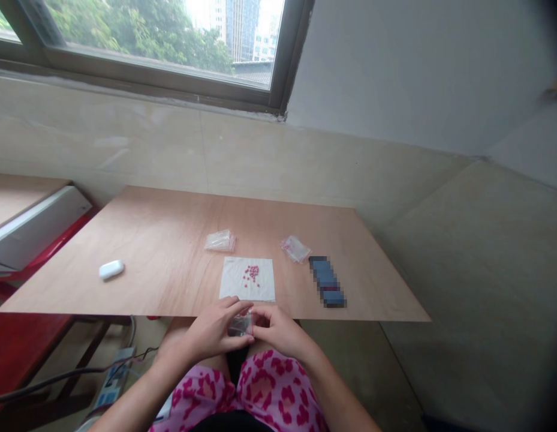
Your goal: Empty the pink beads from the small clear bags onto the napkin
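Note:
My left hand (215, 333) and my right hand (278, 330) meet just below the near edge of the wooden table (161, 240), above my lap. Both pinch a small clear plastic bag (240, 325) between their fingers. On the table right in front of them lies a white sheet (235, 288) with a small heap of pink pills (252, 273) on it.
A stack of clear bags (220, 240) lies behind the sheet and another clear bag with a pink edge (295, 248) to its right. A blue blurred flat object (327, 281) lies right of that. A white case (111, 269) sits at the left. Cables and a power strip (111, 384) lie on the floor.

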`<state>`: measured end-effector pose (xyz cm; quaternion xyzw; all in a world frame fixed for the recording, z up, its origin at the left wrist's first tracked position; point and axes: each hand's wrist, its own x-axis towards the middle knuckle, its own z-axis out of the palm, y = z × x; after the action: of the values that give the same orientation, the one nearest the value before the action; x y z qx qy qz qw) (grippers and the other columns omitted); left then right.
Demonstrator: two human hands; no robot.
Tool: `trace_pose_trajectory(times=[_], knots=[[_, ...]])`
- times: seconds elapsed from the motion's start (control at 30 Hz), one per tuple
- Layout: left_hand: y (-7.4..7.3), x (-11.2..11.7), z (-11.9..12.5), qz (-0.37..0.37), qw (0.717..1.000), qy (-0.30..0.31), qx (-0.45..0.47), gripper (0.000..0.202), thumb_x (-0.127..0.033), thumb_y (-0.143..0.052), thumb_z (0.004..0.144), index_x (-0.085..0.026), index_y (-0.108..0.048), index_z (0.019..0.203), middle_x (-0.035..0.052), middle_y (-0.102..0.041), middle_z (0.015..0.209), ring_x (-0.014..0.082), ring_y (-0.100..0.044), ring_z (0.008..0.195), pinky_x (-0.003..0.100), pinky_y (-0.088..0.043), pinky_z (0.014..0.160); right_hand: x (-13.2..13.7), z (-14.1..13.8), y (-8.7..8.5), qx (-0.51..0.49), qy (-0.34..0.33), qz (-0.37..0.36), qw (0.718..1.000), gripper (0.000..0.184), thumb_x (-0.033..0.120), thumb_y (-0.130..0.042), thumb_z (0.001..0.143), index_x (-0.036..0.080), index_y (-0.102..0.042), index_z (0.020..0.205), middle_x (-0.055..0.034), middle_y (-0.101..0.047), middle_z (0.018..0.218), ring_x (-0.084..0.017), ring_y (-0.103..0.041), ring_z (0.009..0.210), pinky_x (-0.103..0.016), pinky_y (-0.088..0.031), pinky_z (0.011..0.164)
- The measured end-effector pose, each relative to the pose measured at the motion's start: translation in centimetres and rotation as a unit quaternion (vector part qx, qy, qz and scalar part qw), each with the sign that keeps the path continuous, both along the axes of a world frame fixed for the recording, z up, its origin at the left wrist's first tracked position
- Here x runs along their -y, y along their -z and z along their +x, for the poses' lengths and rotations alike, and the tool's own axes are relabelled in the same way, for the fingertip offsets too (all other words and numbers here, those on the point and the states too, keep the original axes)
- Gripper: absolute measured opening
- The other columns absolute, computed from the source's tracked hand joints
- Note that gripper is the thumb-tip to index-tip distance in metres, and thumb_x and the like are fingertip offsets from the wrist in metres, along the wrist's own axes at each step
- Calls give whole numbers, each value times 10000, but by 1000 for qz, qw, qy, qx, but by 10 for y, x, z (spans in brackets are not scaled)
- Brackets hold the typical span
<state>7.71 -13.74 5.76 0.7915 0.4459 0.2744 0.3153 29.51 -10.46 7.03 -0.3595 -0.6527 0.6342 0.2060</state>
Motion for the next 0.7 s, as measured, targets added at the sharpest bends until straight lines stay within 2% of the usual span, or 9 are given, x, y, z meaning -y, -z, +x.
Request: trace_pose_trajectory(times=[0.2,0.4,0.5,0.6,0.7], knots=[[1,-2,-2,-4,1000,5,-10,456,-469,-755,865,-238,-653,1245,84,-640,1040,260,-631,938,370,-528,824,0,-1,-2,10,2,36,999,51,141,-675,817,189,-672,801,33,-594,764,-133,-512,700,-228,-380,631],[1,-3,-3,27,1000,-3,5,436,-442,-765,879,-240,-639,1243,81,-643,1049,255,-625,949,372,-525,826,-1,-3,-10,-16,2,34,999,132,152,-604,858,188,-692,767,5,-653,823,-165,-588,795,-255,-460,735],[5,-3,-3,43,999,-10,5,478,-448,-768,883,-239,-607,1281,93,-652,1077,269,-623,977,393,-522,844,0,-4,-5,-7,36,23,999,118,172,-653,842,194,-746,912,3,-679,821,-165,-606,768,-263,-480,722],[8,-3,-3,49,999,-16,0,509,-444,-760,894,-238,-561,1314,108,-651,1127,289,-617,1028,419,-520,877,0,-4,1,3,69,8,998,287,178,-725,804,198,-751,1089,3,-695,813,-159,-620,730,-261,-488,689],[9,-4,-4,46,999,-17,-2,526,-410,-762,892,-249,-534,1338,113,-644,1183,300,-611,1078,432,-518,909,0,-5,3,2,65,11,998,344,187,-728,819,211,-747,1162,-3,-710,845,-160,-639,737,-263,-502,688]])
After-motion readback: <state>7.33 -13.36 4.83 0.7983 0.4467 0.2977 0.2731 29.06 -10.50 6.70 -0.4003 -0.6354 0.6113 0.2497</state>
